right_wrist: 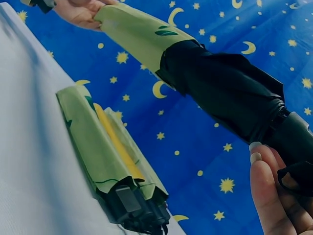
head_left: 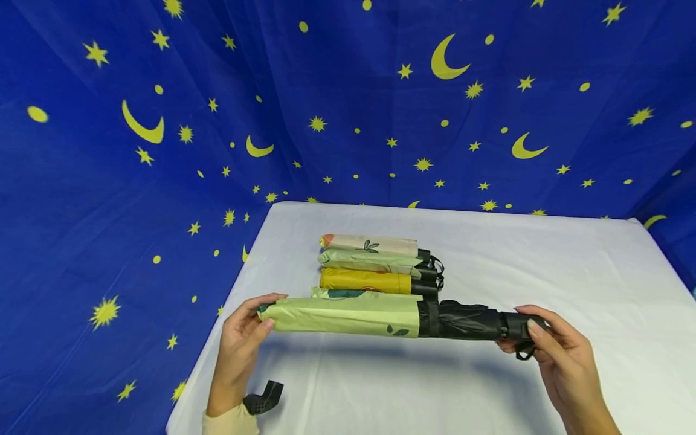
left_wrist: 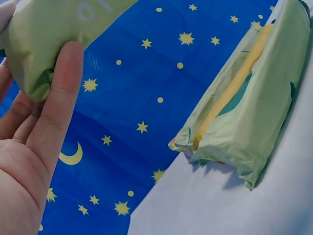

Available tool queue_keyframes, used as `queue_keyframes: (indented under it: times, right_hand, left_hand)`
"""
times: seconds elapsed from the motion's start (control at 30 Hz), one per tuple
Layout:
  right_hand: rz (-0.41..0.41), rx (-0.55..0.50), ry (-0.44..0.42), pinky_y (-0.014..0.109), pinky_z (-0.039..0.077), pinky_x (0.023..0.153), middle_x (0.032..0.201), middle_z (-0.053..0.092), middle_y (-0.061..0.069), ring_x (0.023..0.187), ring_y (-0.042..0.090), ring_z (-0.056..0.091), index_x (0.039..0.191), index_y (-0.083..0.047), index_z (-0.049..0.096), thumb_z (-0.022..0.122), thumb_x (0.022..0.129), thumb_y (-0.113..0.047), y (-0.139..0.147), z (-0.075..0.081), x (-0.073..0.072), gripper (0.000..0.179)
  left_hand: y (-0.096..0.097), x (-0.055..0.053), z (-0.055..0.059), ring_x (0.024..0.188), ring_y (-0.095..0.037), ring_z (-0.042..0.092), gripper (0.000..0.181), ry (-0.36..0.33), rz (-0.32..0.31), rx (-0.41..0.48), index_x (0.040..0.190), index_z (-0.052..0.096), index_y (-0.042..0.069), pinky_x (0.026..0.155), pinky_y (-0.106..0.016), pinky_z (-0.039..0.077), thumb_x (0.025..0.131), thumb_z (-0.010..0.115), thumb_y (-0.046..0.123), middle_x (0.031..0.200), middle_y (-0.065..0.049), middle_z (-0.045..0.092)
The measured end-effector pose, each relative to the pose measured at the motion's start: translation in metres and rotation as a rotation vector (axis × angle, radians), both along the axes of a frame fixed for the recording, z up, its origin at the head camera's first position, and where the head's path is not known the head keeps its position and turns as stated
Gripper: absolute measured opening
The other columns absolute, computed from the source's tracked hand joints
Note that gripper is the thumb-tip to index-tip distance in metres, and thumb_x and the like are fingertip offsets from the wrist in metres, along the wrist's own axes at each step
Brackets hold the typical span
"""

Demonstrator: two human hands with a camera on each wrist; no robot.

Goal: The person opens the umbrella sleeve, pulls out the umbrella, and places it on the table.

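Note:
A folded black umbrella (head_left: 469, 321) is held level above the table, partly inside a light green sleeve (head_left: 337, 316) with dark leaf prints. My left hand (head_left: 239, 341) pinches the sleeve's closed end between thumb and fingers; the left wrist view shows the crumpled green tip (left_wrist: 36, 73) there. At the other end my right hand (head_left: 568, 356) grips the black handle (head_left: 530, 325), its wrist strap (head_left: 525, 350) hanging below. In the right wrist view the gathered black canopy (right_wrist: 215, 88) shows between sleeve and handle.
Behind the held umbrella several sleeved umbrellas lie side by side: a cream one (head_left: 348, 243), a pale green one (head_left: 364, 260), a yellow one (head_left: 364, 280) and a partly covered green one (head_left: 321, 293). They rest on a white-covered table (head_left: 571, 266), backed by a blue star-patterned curtain (head_left: 353, 72).

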State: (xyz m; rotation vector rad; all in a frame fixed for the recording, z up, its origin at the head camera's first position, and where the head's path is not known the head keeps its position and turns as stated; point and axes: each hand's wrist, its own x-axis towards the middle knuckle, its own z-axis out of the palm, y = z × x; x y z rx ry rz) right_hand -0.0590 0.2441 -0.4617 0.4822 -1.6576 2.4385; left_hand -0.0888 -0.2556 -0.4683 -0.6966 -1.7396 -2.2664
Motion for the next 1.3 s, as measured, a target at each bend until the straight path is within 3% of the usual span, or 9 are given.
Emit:
queue_keyframes:
  times: [0.17, 0.4, 0.8, 1.0, 1.17, 1.3]
  right_hand:
    - [-0.031, 0.017, -0.029, 0.034, 0.061, 0.070, 0.098, 0.073, 0.025, 0.073, 0.032, 0.075, 0.132, 0.024, 0.046, 0.031, 0.104, 0.016, 0.003, 0.000, 0.002, 0.033]
    - [-0.009, -0.011, -0.017, 0.034, 0.061, 0.071, 0.101, 0.072, 0.026, 0.074, 0.033, 0.075, 0.133, 0.024, 0.045, 0.029, 0.104, 0.017, 0.007, -0.001, 0.003, 0.034]
    - [-0.138, 0.105, -0.132, 0.031, 0.060, 0.067, 0.104, 0.073, 0.011, 0.072, 0.026, 0.075, 0.134, 0.020, 0.048, 0.034, 0.107, 0.009, 0.013, 0.002, 0.009, 0.032]
    - [-0.057, -0.049, -0.035, 0.033, 0.060, 0.069, 0.105, 0.071, 0.022, 0.074, 0.033, 0.075, 0.134, 0.023, 0.046, 0.028, 0.105, 0.016, 0.020, -0.004, 0.007, 0.036]
    - [-0.044, -0.104, -0.020, 0.036, 0.061, 0.071, 0.105, 0.070, 0.025, 0.075, 0.035, 0.075, 0.135, 0.023, 0.045, 0.026, 0.104, 0.016, 0.026, -0.009, 0.009, 0.037]
    - [0.027, -0.211, 0.023, 0.041, 0.061, 0.074, 0.105, 0.068, 0.031, 0.079, 0.040, 0.074, 0.136, 0.026, 0.042, 0.021, 0.102, 0.020, 0.031, -0.013, 0.008, 0.040]
  left_hand:
    - [-0.002, -0.001, 0.000, 0.112, -0.027, 0.064, 0.040, 0.031, -0.004, -0.001, 0.134, 0.045, -0.024, 0.089, -0.029, 0.056, 0.094, 0.042, -0.024, 0.132, -0.027, 0.060]
    - [-0.004, -0.002, -0.002, 0.111, -0.027, 0.065, 0.041, 0.030, 0.000, -0.019, 0.135, 0.045, -0.023, 0.087, -0.030, 0.056, 0.094, 0.043, -0.023, 0.133, -0.027, 0.060]
    - [-0.006, -0.001, 0.000, 0.112, -0.028, 0.065, 0.040, 0.032, -0.014, 0.031, 0.134, 0.044, -0.025, 0.089, -0.031, 0.057, 0.093, 0.041, -0.026, 0.133, -0.027, 0.059]
    - [-0.007, -0.002, -0.001, 0.110, -0.027, 0.065, 0.040, 0.047, -0.045, 0.057, 0.134, 0.042, -0.025, 0.083, -0.032, 0.059, 0.095, 0.039, -0.025, 0.134, -0.028, 0.057]
    - [-0.008, -0.002, -0.002, 0.112, -0.028, 0.065, 0.040, 0.051, -0.044, 0.084, 0.134, 0.041, -0.026, 0.086, -0.032, 0.059, 0.095, 0.037, -0.025, 0.133, -0.029, 0.057]
    - [-0.009, 0.000, -0.003, 0.114, -0.027, 0.064, 0.039, 0.024, -0.033, 0.106, 0.134, 0.042, -0.025, 0.089, -0.032, 0.057, 0.095, 0.037, -0.025, 0.134, -0.028, 0.058]
